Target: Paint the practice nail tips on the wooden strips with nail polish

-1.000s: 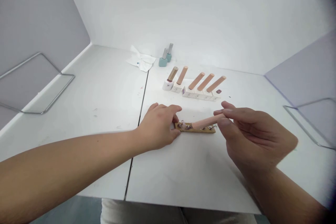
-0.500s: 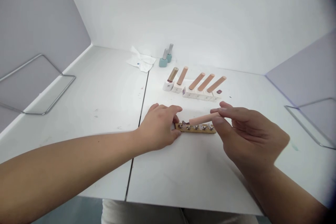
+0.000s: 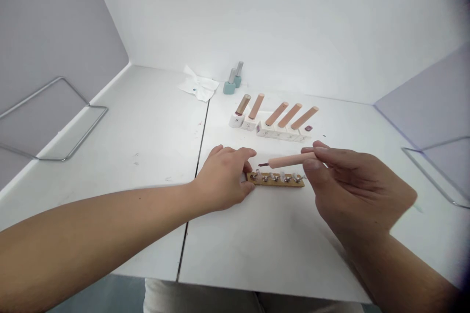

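Smear risk — brush (image 3: 290, 160) poised over wooden strip (image 3: 280, 185), centre of frame.
A dip by the right hand (image 3: 360, 190), its grip pinching the brush's right end, could streak the strip's clear pieces (image 3: 282, 175); dark bristles (image 3: 263, 165) project left. Left hand (image 3: 223, 176) — grip pinching the strip's left end; slippage could shift it.

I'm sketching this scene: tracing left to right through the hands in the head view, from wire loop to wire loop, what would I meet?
Left wire loop → left hand → wooden strip → right hand → right wire loop
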The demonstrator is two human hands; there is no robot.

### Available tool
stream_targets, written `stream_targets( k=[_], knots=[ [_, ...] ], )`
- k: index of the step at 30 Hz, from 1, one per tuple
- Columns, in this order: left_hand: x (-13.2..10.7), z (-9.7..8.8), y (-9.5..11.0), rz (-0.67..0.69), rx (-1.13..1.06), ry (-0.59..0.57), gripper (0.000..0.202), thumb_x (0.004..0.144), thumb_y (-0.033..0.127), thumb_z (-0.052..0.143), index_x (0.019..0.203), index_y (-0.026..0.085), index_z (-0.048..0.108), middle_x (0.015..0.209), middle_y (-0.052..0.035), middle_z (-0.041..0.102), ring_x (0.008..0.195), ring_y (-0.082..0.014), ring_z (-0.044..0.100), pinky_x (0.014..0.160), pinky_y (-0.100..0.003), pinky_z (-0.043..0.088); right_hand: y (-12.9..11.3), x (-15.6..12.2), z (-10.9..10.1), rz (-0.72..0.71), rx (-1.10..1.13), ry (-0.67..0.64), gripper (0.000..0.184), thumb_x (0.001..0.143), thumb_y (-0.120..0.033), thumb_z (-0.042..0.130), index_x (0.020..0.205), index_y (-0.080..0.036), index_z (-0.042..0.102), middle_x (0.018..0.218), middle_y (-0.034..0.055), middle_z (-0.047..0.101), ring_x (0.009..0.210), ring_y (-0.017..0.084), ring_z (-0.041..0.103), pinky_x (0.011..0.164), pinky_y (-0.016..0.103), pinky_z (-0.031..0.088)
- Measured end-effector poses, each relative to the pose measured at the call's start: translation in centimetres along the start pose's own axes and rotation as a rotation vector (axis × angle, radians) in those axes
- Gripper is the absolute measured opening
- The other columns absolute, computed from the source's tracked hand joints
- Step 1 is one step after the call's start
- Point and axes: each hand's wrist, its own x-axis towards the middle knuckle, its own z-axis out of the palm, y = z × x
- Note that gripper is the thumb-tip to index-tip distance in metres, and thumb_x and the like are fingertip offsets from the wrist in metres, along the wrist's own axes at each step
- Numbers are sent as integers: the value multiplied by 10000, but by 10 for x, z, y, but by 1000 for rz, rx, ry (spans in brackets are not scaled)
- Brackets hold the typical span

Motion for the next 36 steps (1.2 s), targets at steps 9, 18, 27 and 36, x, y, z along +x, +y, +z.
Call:
stream_targets(
  k=[9, 18, 27, 36],
  knots=[
    [-1, 0, 2, -16, -1, -3, 476, 735, 218, 650, 1185, 197, 495, 955, 7, 714, 1007, -246, 583, 944, -419, 379, 1, 0, -3, -16, -1, -109, 307, 663, -89, 722, 909, -272, 696, 786, -56, 700, 781, 144, 681, 901, 410, 561],
    [-1, 1, 0, -23, -4, 3, 490, 737, 226, 648, 1200, 198, 490, 959, 6, 710, 1028, -256, 570, 942, -421, 390, -5, 2, -2, -18, 82, -52, 300, 646, -56, 716, 875, -251, 700, 724, -52, 682, 670, 122, 661, 858, 409, 581],
    [1, 0, 0, -11, -3, 1, 480, 731, 219, 642, 1188, 196, 498, 935, 17, 715, 991, -240, 587, 946, -418, 384, -1, 1, 0, 26, -17, -54, 316, 675, -74, 713, 930, -259, 688, 708, -57, 695, 744, 142, 687, 891, 416, 563],
    [0, -2, 4, -27, 0, -21, 478, 734, 214, 640, 1190, 186, 497, 954, 7, 715, 1003, -241, 583, 948, -419, 382, 0, 1, -2, 9, 21, -100, 289, 649, -71, 725, 879, -243, 700, 753, -47, 695, 733, 133, 675, 914, 432, 559]
  ],
)
